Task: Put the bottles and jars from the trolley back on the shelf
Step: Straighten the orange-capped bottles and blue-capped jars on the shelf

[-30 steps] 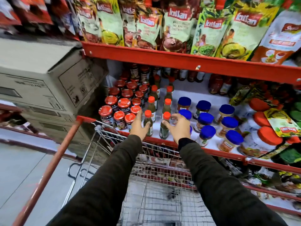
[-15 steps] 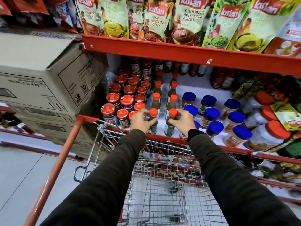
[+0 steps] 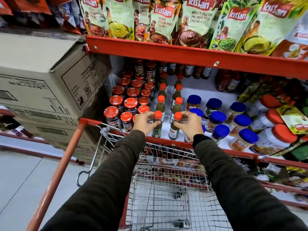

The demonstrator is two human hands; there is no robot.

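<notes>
Shelf (image 3: 166,144): red-edged, white deck, stocked three ways. Red-lidded jars (image 3: 130,104) sit at ten o'clock from my hands, blue-lidded jars (image 3: 216,117) at two o'clock, and two files of orange-capped bottles run back toward twelve between them. Pouches (image 3: 160,19) hang on the tier above.

Trolley (image 3: 166,189): parked under the shelf lip at six o'clock. The visible basket floor looks bare; I judge the load nearly or wholly returned, though the near part is hidden by my sleeves.

Left bottle (image 3: 157,125): upright at the front edge, heading the left file. Right bottle (image 3: 175,127): upright just beside it, heading the right file.

Left hand (image 3: 144,122): fingers closed round the neck of the left bottle, just under the cap. Right hand (image 3: 190,125): fingers closed round the neck of the right bottle likewise. Whether the bases are fully seated on the deck I cannot tell.

Recommendation for the step in hand: I would settle both bases flat, well inside the lip, in line with the bottles behind, labels forward. Neck grips give little control of a tall narrow bottle, so I would loosen one hand at a time and confirm each stands before withdrawing toward six o'clock. Risk: a sleeve catching a cap on the way out.
</notes>
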